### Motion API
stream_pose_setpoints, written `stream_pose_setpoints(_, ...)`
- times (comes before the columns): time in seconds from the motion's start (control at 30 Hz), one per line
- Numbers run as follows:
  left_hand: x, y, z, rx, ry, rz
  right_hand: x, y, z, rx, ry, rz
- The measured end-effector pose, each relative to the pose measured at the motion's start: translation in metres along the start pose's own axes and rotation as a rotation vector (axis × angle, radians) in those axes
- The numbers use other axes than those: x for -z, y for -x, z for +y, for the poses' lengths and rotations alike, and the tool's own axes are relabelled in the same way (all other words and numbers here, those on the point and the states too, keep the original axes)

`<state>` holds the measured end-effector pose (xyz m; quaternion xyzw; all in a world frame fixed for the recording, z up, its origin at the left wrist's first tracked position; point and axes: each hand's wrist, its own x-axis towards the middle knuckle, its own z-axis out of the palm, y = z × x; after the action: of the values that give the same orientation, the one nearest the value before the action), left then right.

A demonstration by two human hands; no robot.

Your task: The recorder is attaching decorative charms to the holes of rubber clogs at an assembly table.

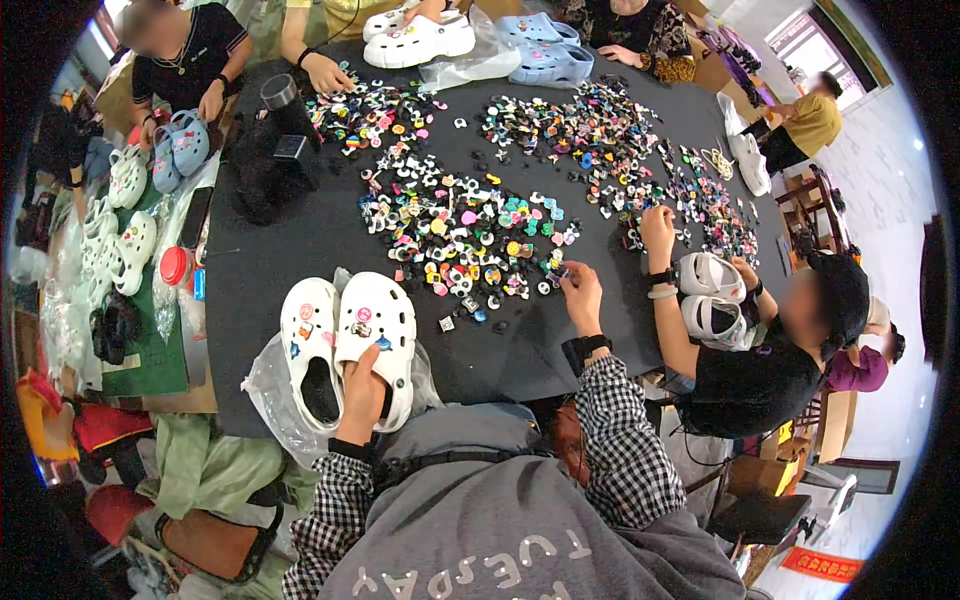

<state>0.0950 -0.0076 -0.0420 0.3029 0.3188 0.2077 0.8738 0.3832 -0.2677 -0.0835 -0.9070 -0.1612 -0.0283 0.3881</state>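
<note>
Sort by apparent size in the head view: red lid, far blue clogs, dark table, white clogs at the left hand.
Dark table
Near white clogs
Far blue clogs
Red lid
Distance makes the clogs' true order unsure.

a bright window [818,45] interrupts the pale wall [893,190]

A workshop: several people [755,385] work around a large black counter [270,250] heaped with small colourful shoe charms [470,225]. White clogs [375,310] are at the counter's near edge, blue clogs [550,65] at its far edge. Right of it stand shelving [815,215] and cardboard boxes [783,465]; left, a green counter [150,378] holds more clogs [132,250].
</note>
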Motion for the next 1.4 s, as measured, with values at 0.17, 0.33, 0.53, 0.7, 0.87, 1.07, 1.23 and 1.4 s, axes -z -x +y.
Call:
stream_pose_setpoints(0.17,-0.001,-0.001,-0.001,0.007,0.030,-0.014,-0.002,0.003,-0.005,-0.115,-0.092,0.006)
stream_pose_setpoints(0.33,0.004,-0.002,-0.003,0.016,0.029,-0.001,-0.007,0.017,-0.041,0.115,0.052,0.039)
stream_pose_setpoints(0.53,0.004,-0.001,0.000,0.028,0.007,-0.031,-0.032,0.045,-0.085,0.090,-0.097,-0.189)
stream_pose_setpoints(0.7,0.011,-0.003,-0.006,-0.003,-0.009,-0.018,-0.060,0.066,-0.102,0.113,-0.057,-0.265)
stream_pose_setpoints(0.87,0.004,-0.003,-0.005,-0.024,-0.011,-0.031,-0.084,0.079,-0.122,0.199,-0.156,-0.303)
stream_pose_setpoints(1.07,0.010,-0.005,-0.007,-0.009,-0.013,0.002,-0.072,0.073,-0.122,0.195,-0.223,-0.331)
stream_pose_setpoints(1.23,0.012,-0.004,-0.005,0.034,0.043,-0.036,-0.039,0.053,-0.097,0.121,-0.083,-0.117)
stream_pose_setpoints(1.4,0.011,-0.004,-0.006,0.022,0.016,-0.027,-0.027,0.043,-0.076,0.064,0.034,-0.118)
